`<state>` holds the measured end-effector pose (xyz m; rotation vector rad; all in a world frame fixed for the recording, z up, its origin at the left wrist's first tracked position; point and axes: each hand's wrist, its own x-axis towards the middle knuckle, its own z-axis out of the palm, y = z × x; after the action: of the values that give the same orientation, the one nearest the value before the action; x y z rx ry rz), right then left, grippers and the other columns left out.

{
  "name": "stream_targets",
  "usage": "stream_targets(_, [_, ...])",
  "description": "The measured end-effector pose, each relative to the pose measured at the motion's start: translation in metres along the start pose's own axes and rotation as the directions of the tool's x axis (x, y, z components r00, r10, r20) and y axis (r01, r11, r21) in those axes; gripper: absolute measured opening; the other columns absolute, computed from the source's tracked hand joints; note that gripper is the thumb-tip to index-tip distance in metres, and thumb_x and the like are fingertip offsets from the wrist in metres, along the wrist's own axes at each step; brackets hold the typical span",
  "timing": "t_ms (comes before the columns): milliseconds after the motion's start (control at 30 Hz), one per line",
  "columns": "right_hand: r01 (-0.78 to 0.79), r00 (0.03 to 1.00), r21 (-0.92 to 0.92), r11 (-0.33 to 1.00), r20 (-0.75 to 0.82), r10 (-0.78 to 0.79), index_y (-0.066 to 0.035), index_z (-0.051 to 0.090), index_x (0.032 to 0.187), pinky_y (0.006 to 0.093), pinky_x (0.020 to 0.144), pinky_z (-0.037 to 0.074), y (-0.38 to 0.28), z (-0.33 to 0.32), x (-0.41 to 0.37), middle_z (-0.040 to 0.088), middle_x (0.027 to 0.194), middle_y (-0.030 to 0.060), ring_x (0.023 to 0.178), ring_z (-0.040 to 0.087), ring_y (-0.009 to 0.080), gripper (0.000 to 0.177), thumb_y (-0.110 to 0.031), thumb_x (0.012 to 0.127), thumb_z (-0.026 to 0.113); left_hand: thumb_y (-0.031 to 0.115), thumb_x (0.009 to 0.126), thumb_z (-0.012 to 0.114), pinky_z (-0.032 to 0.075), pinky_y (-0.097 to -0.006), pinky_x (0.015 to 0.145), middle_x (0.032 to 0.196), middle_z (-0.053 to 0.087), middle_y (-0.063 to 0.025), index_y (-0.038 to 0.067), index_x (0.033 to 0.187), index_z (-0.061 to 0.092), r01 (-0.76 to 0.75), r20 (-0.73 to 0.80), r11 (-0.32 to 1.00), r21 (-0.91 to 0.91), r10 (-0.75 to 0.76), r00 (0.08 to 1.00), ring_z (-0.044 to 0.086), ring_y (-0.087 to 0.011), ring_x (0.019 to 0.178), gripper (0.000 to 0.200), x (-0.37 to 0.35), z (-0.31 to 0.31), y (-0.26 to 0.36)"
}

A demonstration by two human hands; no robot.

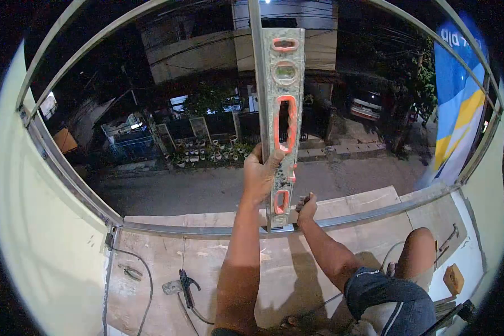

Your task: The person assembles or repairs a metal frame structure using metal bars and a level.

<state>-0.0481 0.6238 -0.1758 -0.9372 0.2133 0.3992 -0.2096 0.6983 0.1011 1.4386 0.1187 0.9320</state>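
Observation:
A worn spirit level (291, 173) with orange-rimmed openings stands nearly upright along a vertical metal post (261, 84). My left hand (260, 175) is closed around the level and the post at about mid-height, its thumb across the level's face. A round vial shows near the level's top. Just right of the level's lower end, my right hand (306, 207) hovers by the bottom metal rail (353, 218) with its fingers curled in. Whether anything is inside those fingers is hidden.
On the board floor (151, 241) lie pliers (130, 273), a welding electrode holder (188, 288) with its cable, and a hammer (449, 238). A wooden block (453, 279) is at right. Beyond the frame, the floor edge drops to a street (140, 187). A banner (456, 101) hangs right.

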Motion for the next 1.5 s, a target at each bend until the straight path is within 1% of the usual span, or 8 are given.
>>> stream_targets(267, [0.205,0.975,-0.228,0.952,0.133,-0.178,-0.011,0.05,0.064,0.028,0.05,0.035,0.057,0.003,0.007,0.045,0.057,0.002,0.051,0.043,0.013,0.036,-0.034,0.091,0.049,0.044,0.079,0.077,0.052,-0.0276,0.07,0.093,0.067,-0.0057,0.0,0.109,0.061,0.018,0.02,0.996,-0.085,-0.016,1.0,0.063,-0.0121,0.079,0.056,-0.001,0.004,0.003])
stream_targets(633, [-0.054,0.999,0.034,0.998,0.0,0.054,-0.01,0.053,0.069,0.0304,0.043,0.033,0.027,0.011,-0.005,0.047,0.056,0.0021,0.044,0.041,0.0143,0.035,-0.036,0.09,0.047,0.049,0.077,0.078,0.05,-0.0266,0.073,0.093,0.067,-0.0042,0.0,0.111,0.062,-0.016,-0.011,1.0,0.014,0.016,1.0,0.06,-0.0097,0.082,0.062,-0.001,0.002,0.004])
stream_targets(733, [0.399,0.916,-0.257,0.88,0.083,-0.391,-0.01,0.053,0.069,0.0304,0.044,0.034,0.065,0.013,0.015,0.048,0.056,0.0025,0.044,0.042,0.0146,0.034,-0.036,0.09,0.047,0.051,0.076,0.078,0.049,-0.0261,0.073,0.093,0.066,-0.0033,0.0,0.111,0.062,-0.046,-0.027,0.999,-0.008,0.046,0.999,0.059,-0.0093,0.082,0.063,0.0,0.003,0.0])
stream_targets(800, [0.096,0.995,-0.048,0.994,0.036,-0.094,-0.01,0.054,0.069,0.0303,0.044,0.036,0.04,0.02,-0.01,0.049,0.057,0.0031,0.045,0.044,0.0149,0.033,-0.035,0.09,0.047,0.051,0.076,0.078,0.049,-0.0256,0.073,0.093,0.066,-0.0028,0.0,0.11,0.062,-0.031,-0.019,0.998,-0.048,0.03,0.999,0.059,-0.0091,0.081,0.063,0.001,0.004,-0.002])
stream_targets(1067, [0.007,1.0,0.038,0.999,0.028,-0.008,-0.01,0.053,0.068,0.031,0.045,0.036,0.011,0.015,-0.014,0.049,0.058,0.0035,0.047,0.044,0.0148,0.034,-0.035,0.09,0.047,0.051,0.076,0.078,0.048,-0.0266,0.077,0.094,0.066,-0.0031,0.001,0.109,0.062,-0.056,-0.009,0.998,0.007,0.056,0.998,0.059,-0.0101,0.084,0.061,0.0,0.001,0.002])
stream_targets(1133, [0.295,0.954,-0.371,0.881,0.065,-0.293,-0.008,0.055,0.067,0.0325,0.048,0.038,0.027,0.019,-0.022,0.051,0.06,0.0047,0.049,0.047,0.0172,0.035,-0.034,0.09,0.047,0.051,0.076,0.078,0.048,-0.0269,0.077,0.094,0.066,-0.0033,0.001,0.109,0.062,-0.062,-0.008,0.998,-0.007,0.062,0.998,0.058,-0.0102,0.085,0.062,0.0,0.003,0.002])
stream_targets(1167, [0.149,0.984,-0.098,0.984,0.11,-0.138,-0.007,0.056,0.067,0.0338,0.05,0.04,0.038,0.016,-0.006,0.053,0.062,0.0056,0.052,0.049,0.0189,0.035,-0.032,0.089,0.047,0.052,0.076,0.078,0.048,-0.027,0.077,0.094,0.066,-0.0033,0.001,0.108,0.062,-0.059,-0.012,0.998,0.001,0.059,0.998,0.058,-0.0102,0.085,0.063,0.002,0.002,-0.001])
stream_targets(1500, [0.012,0.999,-0.056,0.998,0.046,-0.009,-0.008,0.056,0.067,0.0314,0.05,0.039,0.0,0.014,-0.018,0.052,0.059,0.0047,0.052,0.049,0.0165,0.036,-0.033,0.091,0.045,0.044,0.08,0.078,0.051,-0.0275,0.072,0.092,0.067,-0.006,0.0,0.108,0.061,-0.064,-0.029,0.997,0.042,0.065,0.997,0.061,-0.0115,0.081,0.054,0.002,-0.001,-0.006])
